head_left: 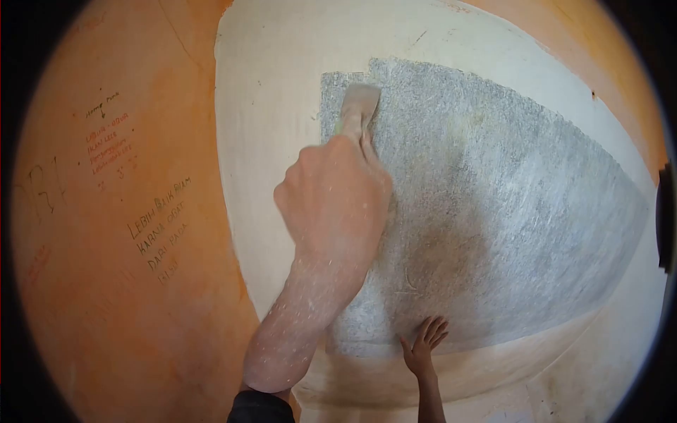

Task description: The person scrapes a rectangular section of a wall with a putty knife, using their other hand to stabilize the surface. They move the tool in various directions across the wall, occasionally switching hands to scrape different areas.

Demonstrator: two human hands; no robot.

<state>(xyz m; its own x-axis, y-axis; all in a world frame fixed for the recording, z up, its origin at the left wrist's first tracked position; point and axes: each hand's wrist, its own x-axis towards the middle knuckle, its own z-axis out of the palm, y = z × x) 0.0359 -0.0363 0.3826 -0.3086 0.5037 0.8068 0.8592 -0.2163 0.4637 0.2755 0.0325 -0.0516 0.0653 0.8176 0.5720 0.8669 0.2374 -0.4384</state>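
Scraper [362, 99]'s up at the top-left of the gray patch [522, 211], L hand [335, 197] grip clamped on its handle tbh. R hand [424, 345]'s open, fingers apart, by the patch's btm edge. White wall [271, 106] around it, orange wall [84, 296] w/ handwriting [161, 229] further L.

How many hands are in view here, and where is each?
2. The left hand grips a scraper near the grey patch's upper left; the right hand is spread open at its lower edge. No other hand shows.
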